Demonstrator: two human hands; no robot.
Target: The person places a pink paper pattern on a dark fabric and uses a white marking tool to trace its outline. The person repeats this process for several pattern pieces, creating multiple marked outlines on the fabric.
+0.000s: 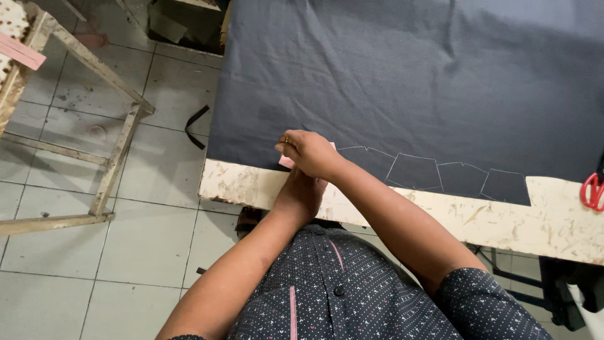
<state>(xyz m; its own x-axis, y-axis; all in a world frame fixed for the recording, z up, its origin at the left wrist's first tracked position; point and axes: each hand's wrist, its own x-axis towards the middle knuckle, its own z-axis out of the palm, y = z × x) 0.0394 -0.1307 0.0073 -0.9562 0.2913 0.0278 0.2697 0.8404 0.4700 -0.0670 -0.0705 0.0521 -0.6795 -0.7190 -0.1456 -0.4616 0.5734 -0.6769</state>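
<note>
Room: I look down on a pale tiled floor [157, 170] and a worn, paint-flecked cutting table [553, 220] in a sewing workshop.
Nearest: my dotted dark shirt [352, 302] fills the bottom edge, both forearms crossing above it.
Left hand [301, 196]: it lies under the right wrist at the table's near edge; I cannot tell whether it presses or grips anything.
Right hand [309, 153]: fingers pinched together on a small marker — likely chalk, too small to tell — tip on the cloth beside a pink template [287, 162].
Cloth: dark grey fabric [409, 82] covers the table, with a row of chalked outlines [440, 173] along its near hem.
Judgement: a clean trace wants the template held flat and the marker tight to its edge.
Far: red scissors [591, 191] at right; a wooden frame [107, 157] stands left — off the table.
</note>
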